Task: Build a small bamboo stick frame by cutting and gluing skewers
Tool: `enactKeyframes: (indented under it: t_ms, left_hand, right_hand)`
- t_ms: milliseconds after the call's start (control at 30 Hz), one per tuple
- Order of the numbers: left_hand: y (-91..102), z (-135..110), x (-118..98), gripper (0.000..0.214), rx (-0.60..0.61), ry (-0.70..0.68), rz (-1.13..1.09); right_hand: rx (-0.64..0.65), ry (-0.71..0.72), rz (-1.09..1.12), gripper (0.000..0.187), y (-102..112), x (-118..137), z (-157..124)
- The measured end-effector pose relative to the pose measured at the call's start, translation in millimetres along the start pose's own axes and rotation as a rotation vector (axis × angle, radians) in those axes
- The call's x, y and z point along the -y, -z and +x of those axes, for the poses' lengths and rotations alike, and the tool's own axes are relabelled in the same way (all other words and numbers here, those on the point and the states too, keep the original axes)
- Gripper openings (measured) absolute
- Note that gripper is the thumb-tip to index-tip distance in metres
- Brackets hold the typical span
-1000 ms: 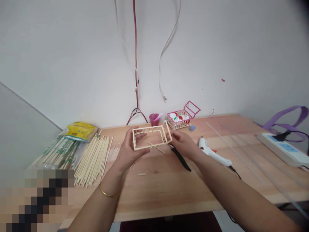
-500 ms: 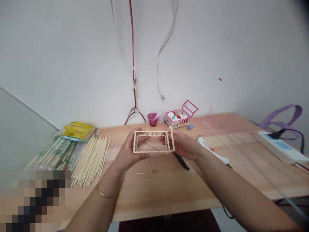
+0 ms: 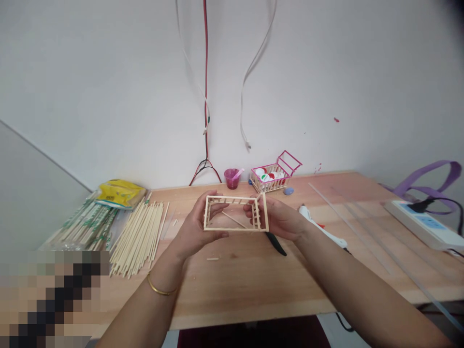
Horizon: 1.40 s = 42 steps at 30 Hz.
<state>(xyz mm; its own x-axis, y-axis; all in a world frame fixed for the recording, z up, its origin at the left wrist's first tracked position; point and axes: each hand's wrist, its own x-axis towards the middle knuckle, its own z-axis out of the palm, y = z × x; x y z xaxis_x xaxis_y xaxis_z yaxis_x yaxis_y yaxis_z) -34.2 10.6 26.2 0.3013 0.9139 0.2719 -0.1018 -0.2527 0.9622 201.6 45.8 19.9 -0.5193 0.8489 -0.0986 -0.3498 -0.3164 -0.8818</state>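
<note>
Both hands hold a small open box frame [image 3: 235,228] built of thin pale wooden sticks, raised a little above the wooden table [image 3: 253,285]. My left hand [image 3: 197,229] grips the frame's left end, thumb under the front rail and fingers behind. My right hand [image 3: 281,218] grips its right end, fingers curled round the slatted side. A black-handled tool [image 3: 276,243] lies on the table just below my right hand. A short loose stick [image 3: 212,259] lies under the frame.
Loose bamboo sticks [image 3: 139,237] and wrapped chopstick packs [image 3: 87,224] lie at left with a yellow packet [image 3: 118,192]. A white glue gun [image 3: 321,229], a pink cup [image 3: 232,178], a small pink-trimmed stick basket [image 3: 273,176] and a power strip [image 3: 422,222] stand around. Cables hang on the wall.
The frame has been turned in both hands, its right end tipping up so the open top faces me more. Both hands kept their grip.
</note>
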Motion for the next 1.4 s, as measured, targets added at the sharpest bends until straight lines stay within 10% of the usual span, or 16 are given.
enactKeyframes:
  t_ms: [667, 1100, 1400]
  left_hand:
    - [0.0, 2, 4, 0.085, -0.031, -0.075, 0.069]
    - [3.5, 5, 11, 0.082, -0.09, -0.116, 0.163]
    - [3.3, 6, 13, 0.079, -0.066, -0.351, 0.53]
  right_hand:
    - [0.052, 0.025, 0.138, 0.024, 1, -7, 5]
    - [-0.228, 0.362, -0.216, 0.023, 7, -6, 11]
    - [-0.265, 0.313, -0.47, 0.028, 4, 0, 4]
